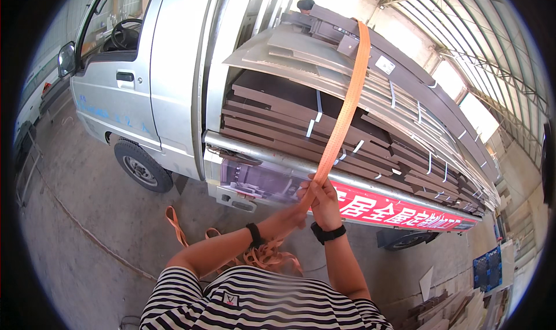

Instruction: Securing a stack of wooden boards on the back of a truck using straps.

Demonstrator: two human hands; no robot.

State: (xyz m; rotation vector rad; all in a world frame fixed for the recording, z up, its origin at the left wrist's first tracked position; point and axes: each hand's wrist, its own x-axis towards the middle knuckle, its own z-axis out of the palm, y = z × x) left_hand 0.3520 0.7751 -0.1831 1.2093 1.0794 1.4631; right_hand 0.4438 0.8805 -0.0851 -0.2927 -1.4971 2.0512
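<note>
An orange webbing strap (pixel 346 117) runs from the top of a load of boards down over the truck bed's side to my hands. My right hand (pixel 325 201) is closed on the strap just below the bed's metal rail (pixel 267 155). Close beside it, my left hand (pixel 294 215) is at the strap's lower part; motion blur smears its fingers, so its grip cannot be made out. Slack strap (pixel 271 256) lies in a loose heap on the floor, partly hidden by my left forearm. Brown boards (pixel 272 118) bound with white bands are stacked under thin pale sheets (pixel 313 69).
The silver truck cab (pixel 174 87) stands at left, with its front wheel (pixel 139 165) below. A red banner (pixel 388 209) hangs along the bed's side. A dark-capped head (pixel 305 4) shows beyond the load. Offcuts (pixel 457 310) and a blue pallet (pixel 487 269) lie at lower right.
</note>
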